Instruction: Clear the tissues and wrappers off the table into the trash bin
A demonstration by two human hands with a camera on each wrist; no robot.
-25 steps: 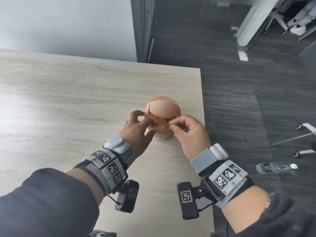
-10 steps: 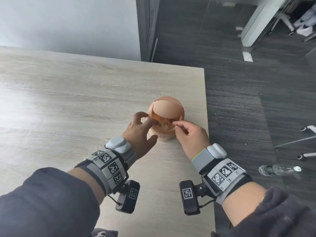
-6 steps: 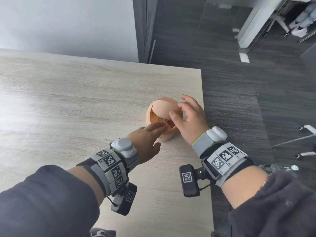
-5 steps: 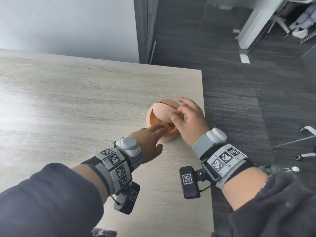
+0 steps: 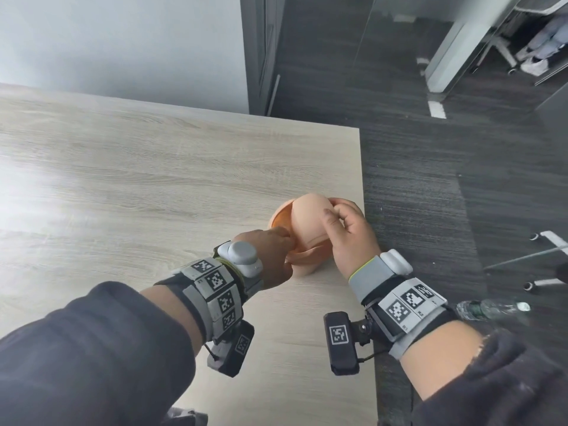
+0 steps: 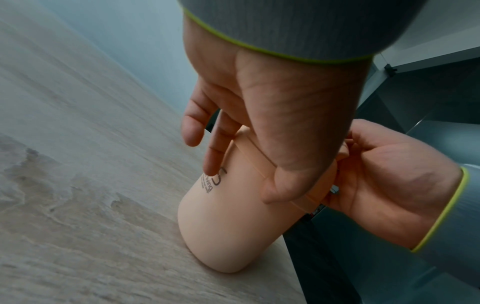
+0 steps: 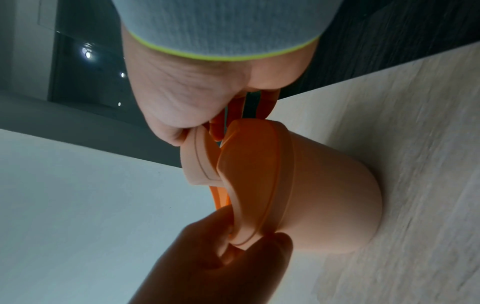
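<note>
Peach plastic trash bin (image 5: 302,241) sits by desk (image 5: 129,179) corner, right between my hands. Right hand (image 5: 349,238) curled over the domed lid (image 5: 309,215), thumb and fingers (image 5: 336,207) pinching its top flap. Left hand (image 5: 270,256) grips the bin rim nearest me, thumb below, one finger (image 5: 279,233) poking the lid opening. Water bottle (image 5: 491,309) on floor past my right wrist.

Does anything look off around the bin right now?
Yes. The bin sits at the table's right edge, its domed lid only partly shut, one flap ajar under the right hand. A water bottle lies on the floor.
</note>
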